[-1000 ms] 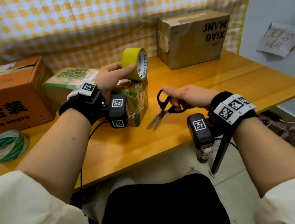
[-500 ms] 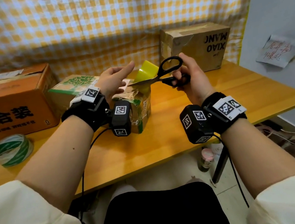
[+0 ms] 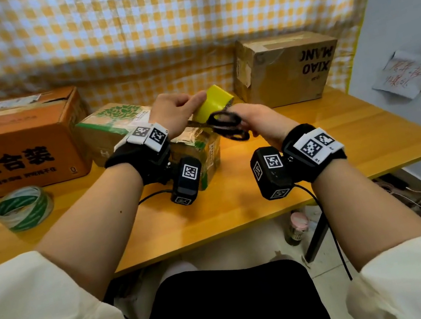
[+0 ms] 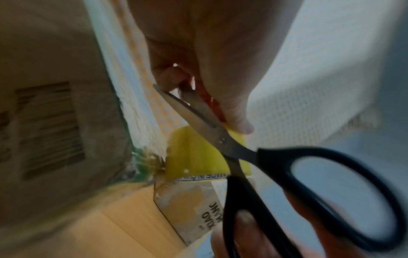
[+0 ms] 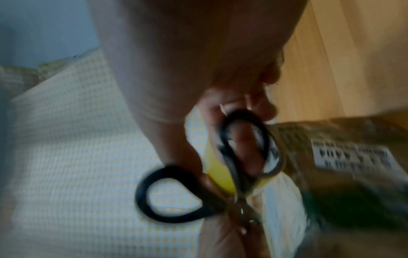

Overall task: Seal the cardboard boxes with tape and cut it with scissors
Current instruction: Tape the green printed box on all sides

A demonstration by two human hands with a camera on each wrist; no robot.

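A small green-and-brown cardboard box (image 3: 201,146) sits mid-table, its top shiny with tape. Above its far right corner my left hand (image 3: 175,110) holds the yellow tape roll (image 3: 211,101), fingers curled on it; the left wrist view shows the yellow tape roll (image 4: 194,157) behind the blades. My right hand (image 3: 256,120) grips black-handled scissors (image 3: 227,125), fingers through the loops. The scissors (image 4: 212,129) have their blades nearly together, pointing left under my left fingers beside the yellow tape. In the right wrist view the scissors (image 5: 234,167) are blurred.
An orange printed carton (image 3: 15,145) stands at the left, a brown carton (image 3: 286,70) at the back right, and another green-print box (image 3: 110,126) behind the small one. A green-and-white tape roll (image 3: 22,208) lies front left. The wooden table edge (image 3: 270,216) is near me.
My right hand lifted the scissors from the table up to the yellow roll, then lowered them to the tape with the blades closing. The left hand tilted the roll and stayed over the box.
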